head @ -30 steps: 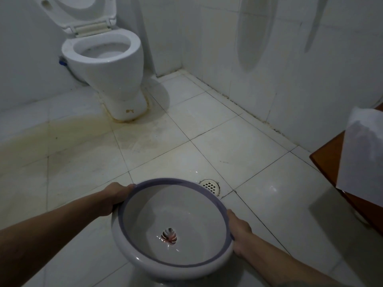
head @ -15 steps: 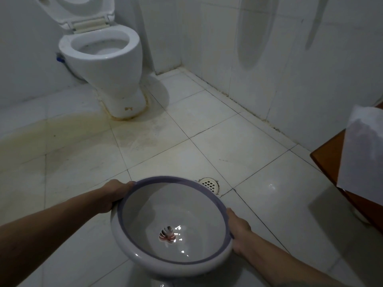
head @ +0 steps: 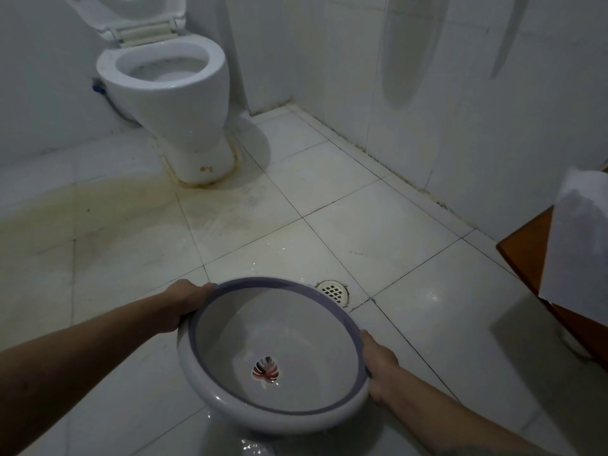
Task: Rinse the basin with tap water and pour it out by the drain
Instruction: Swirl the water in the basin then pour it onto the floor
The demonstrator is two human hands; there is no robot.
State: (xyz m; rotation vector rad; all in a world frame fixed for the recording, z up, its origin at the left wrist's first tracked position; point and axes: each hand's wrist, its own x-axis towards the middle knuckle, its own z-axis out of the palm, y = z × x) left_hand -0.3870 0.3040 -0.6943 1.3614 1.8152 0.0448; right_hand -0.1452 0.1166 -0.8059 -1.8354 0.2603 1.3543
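A round white basin (head: 230,343) with a purple rim and a leaf picture on its bottom is held low over the tiled floor. It tilts toward me, and a little water lies at its bottom near the picture. My left hand (head: 184,299) grips the rim on the far left. My right hand (head: 378,366) grips the rim on the right. A round white floor drain (head: 333,291) sits in the floor just beyond the basin's far edge. Wet glints show on the floor below the basin's near side.
A white toilet (head: 171,93) with its lid up stands at the back left, with yellow stains on the floor tiles in front of it. A tiled wall runs along the right. A brown wooden piece (head: 523,251) with a white sheet (head: 582,238) juts in at the right edge.
The basin has tipped more toward me and the water in it has shifted and thinned. Wet glints have appeared on the floor beneath its near side. Both hands keep their grip.
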